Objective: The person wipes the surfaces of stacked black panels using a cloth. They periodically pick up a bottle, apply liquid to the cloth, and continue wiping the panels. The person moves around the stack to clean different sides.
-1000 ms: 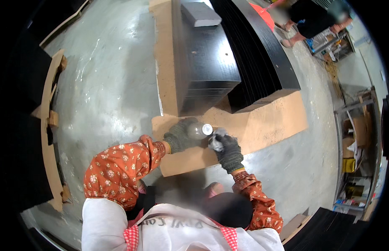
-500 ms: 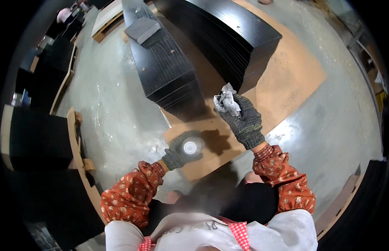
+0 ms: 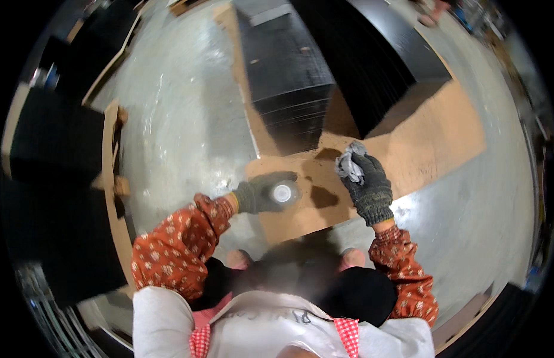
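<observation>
My left hand [image 3: 248, 197], in a dark knitted glove, is closed around a see-through round container with a white round top [image 3: 282, 193]. It is smeared, so its exact kind is unclear. My right hand [image 3: 371, 190], gloved alike, grips a crumpled grey-white rag [image 3: 351, 164]. Both hands are over a brown board [image 3: 289, 222] on the floor. Beyond them stand two stacks of black panels: the left stack [image 3: 292, 116] lies ahead of my left hand, and the right stack [image 3: 429, 56] is beyond the rag. The rag appears apart from both stacks.
A grey block [image 3: 271, 15] lies on the left stack, with small bits nearby. Along the left are black stacks [image 3: 56, 134] beside wooden pallet edges [image 3: 114, 179]. Another dark stack [image 3: 497, 325] stands at lower right. Grey floor [image 3: 181, 119] surrounds the board.
The view has shifted, so the panel stacks sit further right. My left hand and the container appear higher and further right. My right hand, still holding the rag, appears lower and further from the stacks.
</observation>
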Tool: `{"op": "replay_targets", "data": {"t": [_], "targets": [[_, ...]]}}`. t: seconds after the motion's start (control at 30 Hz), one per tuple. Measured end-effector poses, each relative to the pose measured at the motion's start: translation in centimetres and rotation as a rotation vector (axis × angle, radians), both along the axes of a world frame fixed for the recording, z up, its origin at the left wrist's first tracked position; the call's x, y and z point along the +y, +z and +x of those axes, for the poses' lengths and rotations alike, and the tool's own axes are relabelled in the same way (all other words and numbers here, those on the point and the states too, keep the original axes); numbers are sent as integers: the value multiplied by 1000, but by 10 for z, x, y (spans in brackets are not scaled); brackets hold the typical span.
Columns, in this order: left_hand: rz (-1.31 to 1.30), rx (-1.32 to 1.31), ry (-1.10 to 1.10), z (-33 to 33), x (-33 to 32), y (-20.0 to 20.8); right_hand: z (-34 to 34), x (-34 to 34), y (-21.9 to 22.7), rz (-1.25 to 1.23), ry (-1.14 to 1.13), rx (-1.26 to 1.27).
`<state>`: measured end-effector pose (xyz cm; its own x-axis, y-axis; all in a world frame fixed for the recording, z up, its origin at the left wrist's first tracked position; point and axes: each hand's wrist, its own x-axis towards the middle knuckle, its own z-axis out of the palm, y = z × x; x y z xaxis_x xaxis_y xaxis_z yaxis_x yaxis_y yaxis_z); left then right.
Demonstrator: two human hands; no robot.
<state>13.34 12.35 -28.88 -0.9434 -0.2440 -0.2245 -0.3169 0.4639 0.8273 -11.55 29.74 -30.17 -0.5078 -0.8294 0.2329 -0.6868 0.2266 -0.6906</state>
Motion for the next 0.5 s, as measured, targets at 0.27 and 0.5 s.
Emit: {"op": "replay_targets", "data": {"t": [0.27,0.5], "targets": [[-617,-126,104,-16,-38,26,11,-6,18,73,-63,-50],[-841,-113,118,-26,-46,40,8,-10,36,-103,-147,-476]]}}
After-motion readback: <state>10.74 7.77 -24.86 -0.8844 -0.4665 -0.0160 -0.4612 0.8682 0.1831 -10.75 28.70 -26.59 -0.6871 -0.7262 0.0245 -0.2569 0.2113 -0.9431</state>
